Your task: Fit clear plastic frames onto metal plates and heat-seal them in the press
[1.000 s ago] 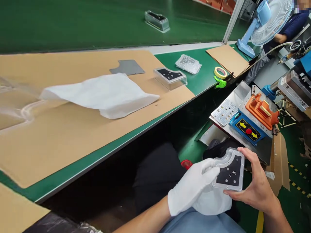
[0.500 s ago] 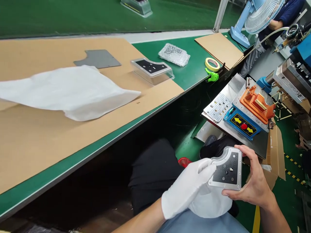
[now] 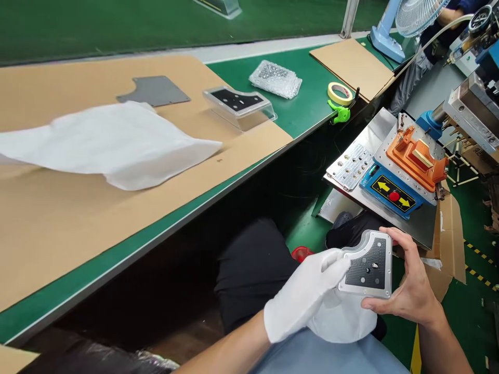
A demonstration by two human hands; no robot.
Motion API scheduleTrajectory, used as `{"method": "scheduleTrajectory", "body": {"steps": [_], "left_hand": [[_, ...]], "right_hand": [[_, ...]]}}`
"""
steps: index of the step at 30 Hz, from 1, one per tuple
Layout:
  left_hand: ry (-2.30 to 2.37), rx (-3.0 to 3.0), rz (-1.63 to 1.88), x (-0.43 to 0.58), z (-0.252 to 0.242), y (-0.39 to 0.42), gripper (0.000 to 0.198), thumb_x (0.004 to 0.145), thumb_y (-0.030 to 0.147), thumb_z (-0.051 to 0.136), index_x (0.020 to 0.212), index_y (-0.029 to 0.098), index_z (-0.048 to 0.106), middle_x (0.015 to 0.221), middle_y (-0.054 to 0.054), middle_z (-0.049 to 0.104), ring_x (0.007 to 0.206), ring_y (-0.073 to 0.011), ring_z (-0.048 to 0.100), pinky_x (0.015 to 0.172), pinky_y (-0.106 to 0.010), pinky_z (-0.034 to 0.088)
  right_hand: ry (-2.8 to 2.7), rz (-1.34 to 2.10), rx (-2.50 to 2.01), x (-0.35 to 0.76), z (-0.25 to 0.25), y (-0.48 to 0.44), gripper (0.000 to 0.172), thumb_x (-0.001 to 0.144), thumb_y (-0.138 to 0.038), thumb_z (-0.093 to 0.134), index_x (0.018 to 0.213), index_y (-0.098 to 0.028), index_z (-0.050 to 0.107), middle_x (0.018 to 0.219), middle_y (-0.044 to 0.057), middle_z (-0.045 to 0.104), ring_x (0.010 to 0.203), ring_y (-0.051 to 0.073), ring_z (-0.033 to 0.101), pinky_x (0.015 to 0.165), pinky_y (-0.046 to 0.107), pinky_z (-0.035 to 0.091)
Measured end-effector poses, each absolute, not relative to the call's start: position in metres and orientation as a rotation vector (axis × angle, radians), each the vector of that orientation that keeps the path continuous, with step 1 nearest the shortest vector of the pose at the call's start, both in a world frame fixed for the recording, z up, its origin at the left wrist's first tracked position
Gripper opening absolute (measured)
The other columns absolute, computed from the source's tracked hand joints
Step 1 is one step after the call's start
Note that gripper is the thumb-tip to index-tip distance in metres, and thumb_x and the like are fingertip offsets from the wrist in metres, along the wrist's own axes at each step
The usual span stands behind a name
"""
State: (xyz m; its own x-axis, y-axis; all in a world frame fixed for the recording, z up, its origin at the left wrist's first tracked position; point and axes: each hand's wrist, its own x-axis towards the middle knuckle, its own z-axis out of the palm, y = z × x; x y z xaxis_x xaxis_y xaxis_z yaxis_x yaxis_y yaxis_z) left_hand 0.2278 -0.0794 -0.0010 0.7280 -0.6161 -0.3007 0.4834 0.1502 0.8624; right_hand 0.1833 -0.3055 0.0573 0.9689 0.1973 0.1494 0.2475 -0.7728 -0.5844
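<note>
We hold a metal-framed panel (image 3: 366,270) up over our lap, its black, circuit-patterned face turned toward us. Our bare right hand (image 3: 409,291) is closed around the panel's right side, with the fingers (image 3: 399,241) curled over the top edge and the thumb (image 3: 374,305) under the lower edge. Our left hand (image 3: 307,293), in a white glove, is closed against the curved left end, its fingertips touching the frame. Beneath both hands, a white cloth (image 3: 343,322) lies on our light blue clothing (image 3: 312,353), and a red object (image 3: 302,253) sits just beyond. To the left, the green workbench (image 3: 117,262) carries a kraft cardboard sheet (image 3: 58,244) under a white sheet (image 3: 117,145). Toward the cardboard's back edge lie a grey metal plate (image 3: 154,91) and a similar panel in a clear tray (image 3: 236,104). Past its right edge are a bubble-wrap bag (image 3: 275,79), masking tape (image 3: 340,93) and a green clip (image 3: 340,113). On our right stands a press with an orange fixture (image 3: 415,161) and a blue control panel (image 3: 393,197).
</note>
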Motion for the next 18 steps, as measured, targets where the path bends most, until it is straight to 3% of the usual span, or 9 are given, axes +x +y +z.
{"method": "scheduleTrajectory", "body": {"steps": [4, 10, 18], "left_hand": [[-0.135, 1.199, -0.775, 0.225, 0.000, -0.079, 0.058, 0.095, 0.072, 0.059, 0.085, 0.015, 0.068, 0.087, -0.004, 0.062, 0.083, -0.0204, 0.053, 0.073, -0.031, 0.046], [-0.078, 1.126, -0.780, 0.221, 0.003, -0.080, 0.056, 0.094, 0.069, 0.065, 0.105, 0.015, 0.075, 0.099, -0.006, 0.073, 0.089, -0.0236, 0.062, 0.078, -0.031, 0.051], [-0.053, 1.088, -0.784, 0.217, 0.002, -0.081, 0.058, 0.089, 0.072, 0.070, 0.091, 0.014, 0.073, 0.092, -0.007, 0.073, 0.086, -0.0236, 0.062, 0.077, -0.033, 0.051]], "right_hand": [[-0.321, -0.117, -2.476, 0.182, 0.057, -0.306, 0.110, 0.075, -0.075, 0.087, 0.161, -0.029, 0.036, 0.156, 0.015, 0.053, 0.146, 0.040, 0.052, 0.121, 0.060, 0.047], [-0.335, -0.123, -2.465, 0.180, 0.056, -0.306, 0.111, 0.076, -0.082, 0.081, 0.161, -0.028, 0.035, 0.155, 0.017, 0.053, 0.146, 0.042, 0.051, 0.122, 0.062, 0.046], [-0.323, -0.130, -2.468, 0.176, 0.055, -0.304, 0.109, 0.077, -0.080, 0.082, 0.161, -0.027, 0.035, 0.154, 0.017, 0.054, 0.145, 0.041, 0.053, 0.121, 0.061, 0.047]]}}
